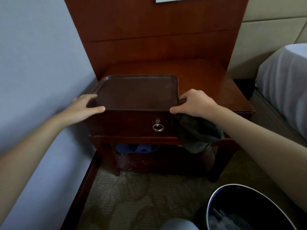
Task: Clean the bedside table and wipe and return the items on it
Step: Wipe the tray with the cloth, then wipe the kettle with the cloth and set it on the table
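Note:
A dark brown rectangular tray lies on the left half of the wooden bedside table, its near edge at the table's front. My left hand grips the tray's near left corner, thumb along the front rim. My right hand grips the near right corner and also holds a dark grey cloth, which hangs down in front of the drawer. Nothing lies in the tray.
The drawer has a metal ring pull. Blue slippers sit on the lower shelf. A round waste bin stands on the carpet at the lower right. Beds with white sheets flank the table, left and right.

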